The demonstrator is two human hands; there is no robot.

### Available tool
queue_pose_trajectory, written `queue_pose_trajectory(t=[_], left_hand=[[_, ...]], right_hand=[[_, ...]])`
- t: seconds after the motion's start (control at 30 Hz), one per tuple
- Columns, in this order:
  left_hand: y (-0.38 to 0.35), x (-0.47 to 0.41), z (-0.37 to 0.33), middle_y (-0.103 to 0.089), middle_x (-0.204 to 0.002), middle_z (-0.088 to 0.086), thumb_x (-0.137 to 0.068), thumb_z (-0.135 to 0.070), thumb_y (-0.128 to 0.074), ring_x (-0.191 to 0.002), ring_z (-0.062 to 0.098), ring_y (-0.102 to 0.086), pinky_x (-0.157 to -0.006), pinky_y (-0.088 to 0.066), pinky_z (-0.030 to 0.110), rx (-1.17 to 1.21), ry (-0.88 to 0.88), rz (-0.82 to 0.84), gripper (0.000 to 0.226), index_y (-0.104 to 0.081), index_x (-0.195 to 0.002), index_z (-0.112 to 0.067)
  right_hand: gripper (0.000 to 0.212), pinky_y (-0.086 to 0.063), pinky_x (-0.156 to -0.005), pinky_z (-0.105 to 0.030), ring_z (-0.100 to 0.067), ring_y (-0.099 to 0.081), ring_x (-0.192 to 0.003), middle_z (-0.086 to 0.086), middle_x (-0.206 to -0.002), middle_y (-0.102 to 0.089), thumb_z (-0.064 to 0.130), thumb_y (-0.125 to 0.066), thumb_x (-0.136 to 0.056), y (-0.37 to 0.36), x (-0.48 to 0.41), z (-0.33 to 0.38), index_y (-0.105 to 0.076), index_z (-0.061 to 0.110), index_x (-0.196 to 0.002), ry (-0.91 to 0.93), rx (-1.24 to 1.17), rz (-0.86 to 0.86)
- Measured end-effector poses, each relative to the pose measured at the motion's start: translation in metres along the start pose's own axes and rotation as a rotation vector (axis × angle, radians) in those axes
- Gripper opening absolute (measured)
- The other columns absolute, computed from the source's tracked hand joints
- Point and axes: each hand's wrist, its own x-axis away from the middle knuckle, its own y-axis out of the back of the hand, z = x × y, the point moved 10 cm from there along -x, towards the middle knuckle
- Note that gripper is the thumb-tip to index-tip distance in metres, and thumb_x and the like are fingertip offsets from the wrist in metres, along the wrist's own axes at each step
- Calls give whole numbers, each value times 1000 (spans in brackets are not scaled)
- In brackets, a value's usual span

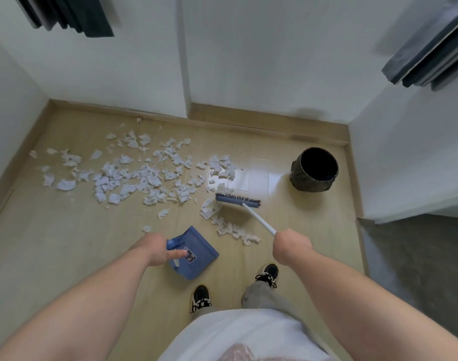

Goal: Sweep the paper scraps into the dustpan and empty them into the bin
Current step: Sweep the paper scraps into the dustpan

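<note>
Several white paper scraps (pixel 134 175) lie scattered over the wooden floor, from the far left to the middle. A smaller trail of scraps (pixel 230 230) lies beside the broom head. My right hand (pixel 291 246) grips the white handle of a blue broom (pixel 237 199), whose bristles rest on the floor at the right end of the scraps. My left hand (pixel 160 250) holds the handle of a blue dustpan (pixel 196 252), which hangs just in front of my feet, one finger stretched along it. A black-lined bin (pixel 315 169) stands to the right, its mouth showing no contents.
White walls close the floor in at the back and left, with a wooden skirting (pixel 248 118) along them. A white ledge and a grey carpet (pixel 415 256) lie to the right. My two shoes (pixel 268 273) stand behind the dustpan.
</note>
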Motion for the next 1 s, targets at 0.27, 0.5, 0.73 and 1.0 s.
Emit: queue_pose_trajectory(t=[0.27,0.5,0.73,1.0], left_hand=[[4,-9,10,-66,-92,0,-87,-48,-58,-82,23,-62,-66,-45,25,-58,136,-109,25,-54,-81,-24],[18,-15,9,-62,-82,-3,-80,-60,-58,-80,22,-63,-62,-45,24,-124,207,-175,36,-62,-85,-24],[27,-13,-4,-61,-79,-7,-76,-75,-49,-75,17,-62,-64,-48,23,-208,159,-235,49,-57,-81,-27],[25,-29,3,-62,-81,-8,-87,-59,-54,-79,15,-62,-63,-44,23,-260,8,-187,30,-56,-84,-29]], right_hand=[[31,-48,-59,-29,-20,-60,-76,2,-89,-56,10,-45,-95,18,-45,45,-59,15,-122,142,92,-12],[31,-40,-50,-26,-14,-50,-59,4,-72,-45,5,-44,-95,1,-45,28,-60,15,-120,218,304,38],[35,-32,-43,-27,-15,-41,-53,6,-71,-40,5,-41,-96,13,-23,-24,-59,16,-125,201,322,18],[33,-47,-60,-28,-21,-58,-76,5,-76,-48,8,-43,-93,-12,6,-62,-59,16,-121,-73,-64,56]])
